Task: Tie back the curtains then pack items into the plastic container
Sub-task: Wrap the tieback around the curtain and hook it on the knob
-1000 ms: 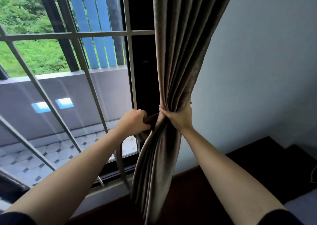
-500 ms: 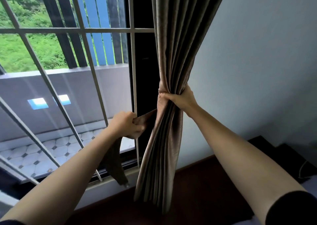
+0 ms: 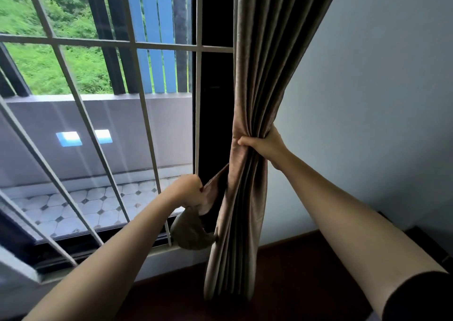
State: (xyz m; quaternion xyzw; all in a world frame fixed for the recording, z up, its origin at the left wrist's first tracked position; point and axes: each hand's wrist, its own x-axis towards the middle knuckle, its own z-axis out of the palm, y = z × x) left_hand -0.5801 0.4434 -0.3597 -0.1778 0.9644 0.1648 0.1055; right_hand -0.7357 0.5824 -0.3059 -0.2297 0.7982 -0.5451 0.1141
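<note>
The taupe pleated fabric curtain point(image 3: 259, 75) hangs at the right edge of the window, against the pale wall point(image 3: 380, 100), and is drawn together into a narrow bunch about halfway down. The right hand point(image 3: 266, 146) is closed round that bunch from the wall side, thumb across the front folds, fingers wrapped out of sight behind. Below the grip the folds fall loose toward the dark brown floor point(image 3: 294, 284).

A matching taupe fabric tie-back strip point(image 3: 213, 188) comes out from the curtain's left edge, just under the gathered point, and runs down to the left hand point(image 3: 187, 191). That hand is clenched on the strip, and the rest of it droops below the fist in a slack loop beside the curtain.

Behind the left arm stands the dark window frame point(image 3: 213, 100) with white metal bars point(image 3: 137, 44). Through the glass lie a tiled balcony floor point(image 3: 73, 203), a grey parapet point(image 3: 122, 129), blue and dark vertical slats point(image 3: 157, 26) and green foliage point(image 3: 61, 71). A dark sleeve point(image 3: 421, 296) covers the right upper arm.
</note>
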